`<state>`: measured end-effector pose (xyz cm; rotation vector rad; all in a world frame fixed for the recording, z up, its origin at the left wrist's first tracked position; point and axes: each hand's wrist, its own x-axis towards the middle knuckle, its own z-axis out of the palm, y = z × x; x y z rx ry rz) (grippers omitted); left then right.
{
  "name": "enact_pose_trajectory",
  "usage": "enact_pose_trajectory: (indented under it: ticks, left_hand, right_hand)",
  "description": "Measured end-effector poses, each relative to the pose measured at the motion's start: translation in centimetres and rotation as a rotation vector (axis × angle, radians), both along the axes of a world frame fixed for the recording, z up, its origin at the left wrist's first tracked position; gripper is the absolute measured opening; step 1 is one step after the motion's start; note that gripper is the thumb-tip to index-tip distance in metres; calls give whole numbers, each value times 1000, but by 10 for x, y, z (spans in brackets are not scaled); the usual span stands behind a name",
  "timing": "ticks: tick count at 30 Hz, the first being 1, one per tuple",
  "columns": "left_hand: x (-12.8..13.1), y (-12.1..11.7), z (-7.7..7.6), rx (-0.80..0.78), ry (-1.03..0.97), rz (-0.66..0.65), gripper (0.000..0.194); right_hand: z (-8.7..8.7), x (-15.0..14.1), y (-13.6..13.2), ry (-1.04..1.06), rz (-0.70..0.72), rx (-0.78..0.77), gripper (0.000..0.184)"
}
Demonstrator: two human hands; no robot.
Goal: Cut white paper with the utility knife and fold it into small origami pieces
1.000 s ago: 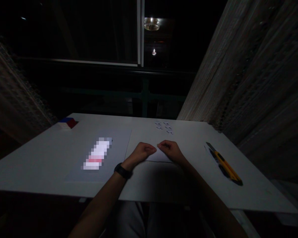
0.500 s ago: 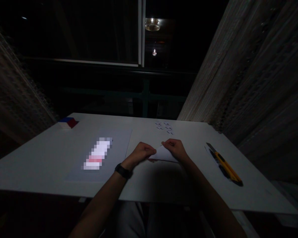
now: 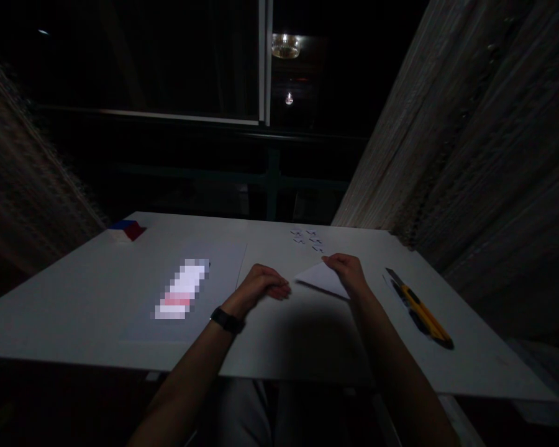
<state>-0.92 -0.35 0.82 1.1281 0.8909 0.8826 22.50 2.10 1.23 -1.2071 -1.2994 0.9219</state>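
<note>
A folded white sheet of paper (image 3: 323, 278) with a pointed left corner is pinched in my right hand (image 3: 347, 270), the thumb and fingers at its upper edge. My left hand (image 3: 265, 284) is just left of the paper's point, apart from it. Its fingers are loosely bent and hold nothing; a dark watch (image 3: 227, 320) is on that wrist. Beyond the paper lie several small dark-marked pieces (image 3: 307, 239), too small to name. How the paper's right end is folded is hidden behind my right hand.
On the white table (image 3: 279, 347), a yellow-and-black utility knife (image 3: 422, 310) lies at the right. A lit, blurred-out screen (image 3: 181, 292) rests on a pale sheet (image 3: 228, 273) at the left. A blue, red and white cube (image 3: 127, 230) sits at the far left. Curtains (image 3: 391, 124) hang at both sides.
My left hand has let go of the paper and drawn slightly left. My right hand has moved the paper a little right and tilted it.
</note>
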Motion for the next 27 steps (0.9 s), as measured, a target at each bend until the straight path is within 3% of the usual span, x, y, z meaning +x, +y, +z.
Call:
enact_pose_trajectory:
  ticks: [4, 7, 11, 20, 27]
  left_hand:
    - [5, 0, 0, 137, 62, 175, 28]
    - [13, -4, 1, 235, 188, 136, 36]
    - [18, -9, 1, 218, 322, 107, 34]
    - [15, -8, 3, 152, 219, 183, 34]
    - [14, -6, 3, 171, 120, 280, 34]
  right_hand:
    - [-5, -9, -3, -100, 31, 26, 36]
    - [-10, -29, -9, -162, 116, 40, 38]
    - [-14, -48, -17, -164, 191, 48, 36]
    - [-8, -25, -8, 44, 82, 35, 38]
    - [-9, -30, -13, -98, 277, -25, 33]
